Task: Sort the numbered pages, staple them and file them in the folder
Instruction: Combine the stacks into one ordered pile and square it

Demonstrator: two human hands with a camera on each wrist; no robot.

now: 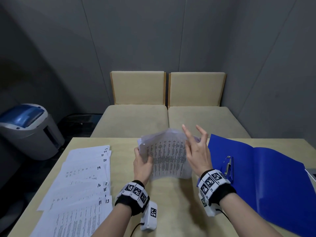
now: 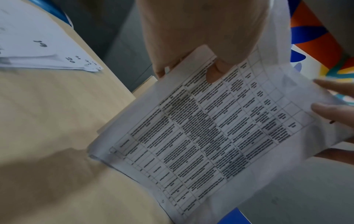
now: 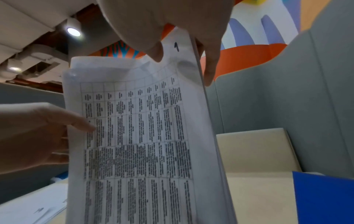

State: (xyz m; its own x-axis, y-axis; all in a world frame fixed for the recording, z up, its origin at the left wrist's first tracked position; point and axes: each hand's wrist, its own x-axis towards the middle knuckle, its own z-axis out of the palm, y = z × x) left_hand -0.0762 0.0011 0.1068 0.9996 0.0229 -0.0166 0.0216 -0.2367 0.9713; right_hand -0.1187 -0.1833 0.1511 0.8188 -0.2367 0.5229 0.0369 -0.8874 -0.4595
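A person sits at a pale wooden table (image 1: 164, 211), both hands raised over its middle. The left hand (image 1: 142, 165) holds a stack of printed pages (image 1: 166, 156) upright by its left edge, thumb pressed on the front sheet, bottom edge apparently resting on the table. The right hand (image 1: 198, 151) steadies the stack's right edge, thumb in front and at least one finger behind, while the other fingers spread wide and point up. From the right wrist, the front sheet shows a handwritten 1 in its top corner.

On the left of the table lie more pages (image 1: 83, 182), fanned so their handwritten numbers show, from 11 near up to the low 20s far. On the right an open blue folder (image 1: 273, 177) lies flat, with a stapler (image 1: 228, 165) on its near left part.

Sorting appears to be still in hand: the held stack is seemingly being squared. The next move likely calls for gathering the fanned pages in order beneath it before stapling.
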